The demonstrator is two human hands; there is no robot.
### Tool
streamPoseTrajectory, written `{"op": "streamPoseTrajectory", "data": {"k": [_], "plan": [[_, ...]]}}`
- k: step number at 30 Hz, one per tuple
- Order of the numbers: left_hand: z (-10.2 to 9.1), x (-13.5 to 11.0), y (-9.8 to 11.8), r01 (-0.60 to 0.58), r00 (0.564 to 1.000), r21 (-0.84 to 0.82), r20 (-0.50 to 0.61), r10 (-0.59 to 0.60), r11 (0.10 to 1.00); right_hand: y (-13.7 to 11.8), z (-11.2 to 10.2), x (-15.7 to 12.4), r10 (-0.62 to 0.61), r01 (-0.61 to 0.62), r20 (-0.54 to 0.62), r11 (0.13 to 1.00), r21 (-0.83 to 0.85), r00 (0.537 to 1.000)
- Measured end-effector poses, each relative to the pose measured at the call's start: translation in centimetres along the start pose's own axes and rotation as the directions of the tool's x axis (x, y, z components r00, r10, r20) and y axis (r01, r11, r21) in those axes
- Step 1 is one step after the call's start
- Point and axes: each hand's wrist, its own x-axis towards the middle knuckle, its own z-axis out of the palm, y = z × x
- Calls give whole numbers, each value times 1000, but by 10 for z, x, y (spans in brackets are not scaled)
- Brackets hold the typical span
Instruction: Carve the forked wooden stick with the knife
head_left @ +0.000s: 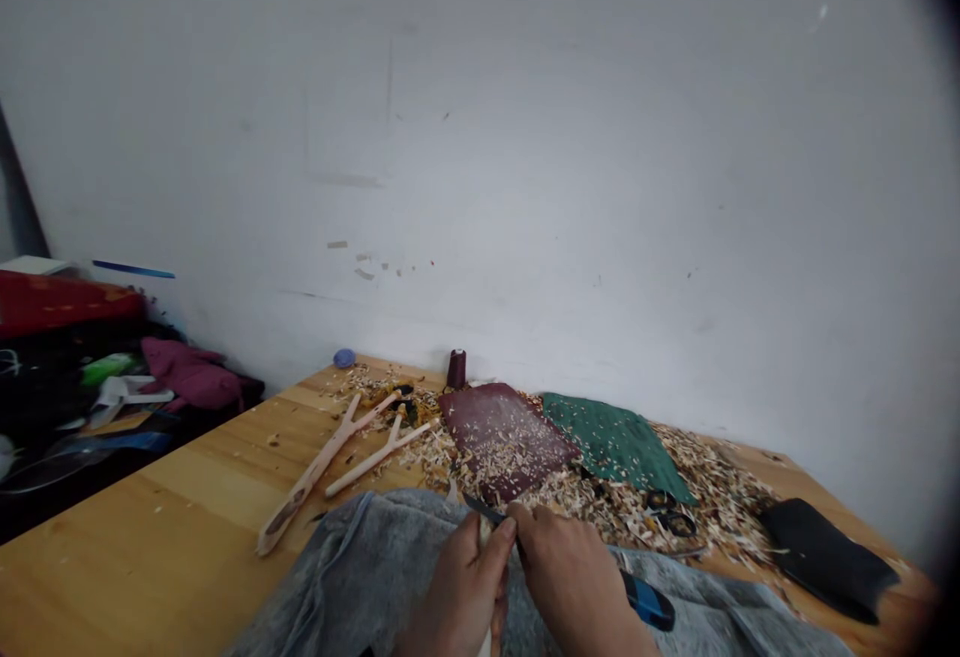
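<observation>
Well, at far left a jumble sits beside the table: a red bundle, a green bottle and a crumpled maroon cloth. On the wooden table lie two forked sticks, both pale and freshly cut, their long axes running from lower left to upper right, and the longer one has a dark knot near its lower end. Farther back are a blue ball and a dark red spool, and curled wood shavings are scattered across the table. A grey cloth covers the lap. Here the left hand is closed around a pale piece of wood, which stands nearly upright, its long axis vertical and its upper end pointing away from the person. Its lower end is cut off by the frame's bottom edge, and the fingers hide most of it (its full shape is hard to make out). The right hand is closed on a knife, whose blue handle runs to the lower right while the dark blade points to the upper left; whether the blade touches the wood, I can't tell. Beyond lie a maroon leather pad, a green cloth, scissors and a black pad.
</observation>
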Motion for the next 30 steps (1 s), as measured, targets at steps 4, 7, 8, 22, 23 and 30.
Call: {"op": "streamPoseTrajectory", "data": {"k": [4,7,8,22,23,30], "plan": [[1,-2,7,24,1000,2,17,-24,1000,3,-1,1,9,-9,12,999,45,1000],[-2,1,4,-28,999,-9,34,28,1000,3,-4,1,-31,30,10,996,85,999],[-3,2,2,-33,999,-9,33,33,999,3,-5,1,-43,43,4,996,84,999],[-1,-1,6,-23,1000,38,22,22,999,1,0,0,33,-33,-9,999,-16,999],[-1,-2,8,-24,999,35,27,23,999,3,1,0,55,-55,-9,998,-25,998],[-8,-9,20,-49,986,-119,156,67,992,6,6,4,58,-47,-48,979,200,997]]}}
